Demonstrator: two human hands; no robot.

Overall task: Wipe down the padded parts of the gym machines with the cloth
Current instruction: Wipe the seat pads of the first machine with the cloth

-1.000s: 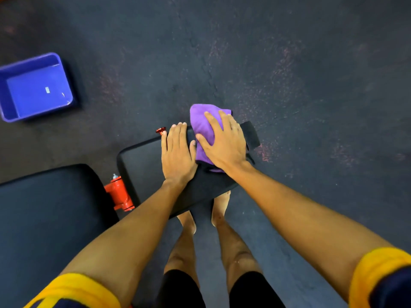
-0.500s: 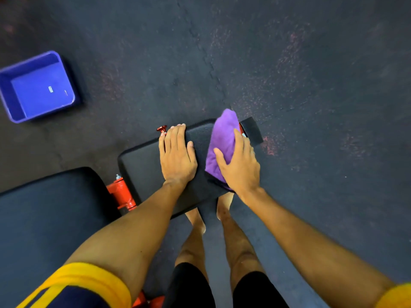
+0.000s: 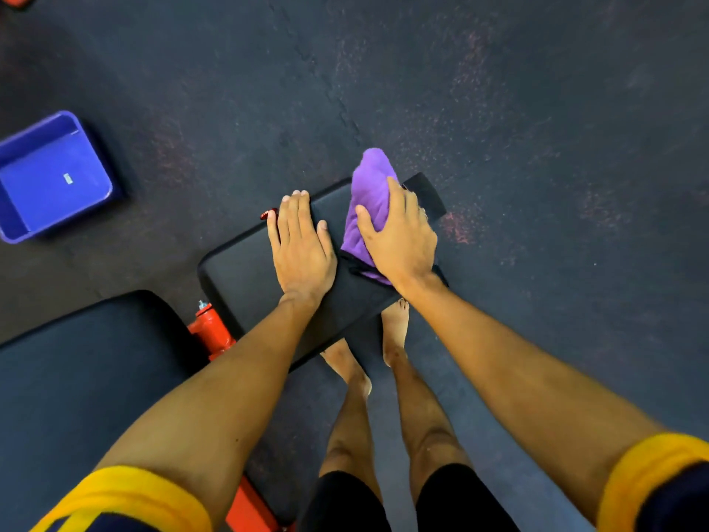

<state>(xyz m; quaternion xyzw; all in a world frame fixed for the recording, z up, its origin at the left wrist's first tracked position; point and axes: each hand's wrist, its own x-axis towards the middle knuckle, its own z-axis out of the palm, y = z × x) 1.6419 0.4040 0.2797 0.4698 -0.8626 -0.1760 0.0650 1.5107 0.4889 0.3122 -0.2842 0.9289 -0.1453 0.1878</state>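
Left hand (image 3: 301,247) lies flat on the black seat pad (image 3: 238,270), fingers straight, holding nothing. Right hand (image 3: 399,240), fingers extended, presses the purple cloth (image 3: 370,193) onto the pad's 2 o'clock end. Blue plastic tub (image 3: 96,155) sits on the floor at 9 o'clock, well apart.

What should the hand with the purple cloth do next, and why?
Probably slide the purple cloth leftward, toward the left hand. The right hand presses it at the far right end of the small black pad, and the bare stretch beside the left hand likely needs wiping too.
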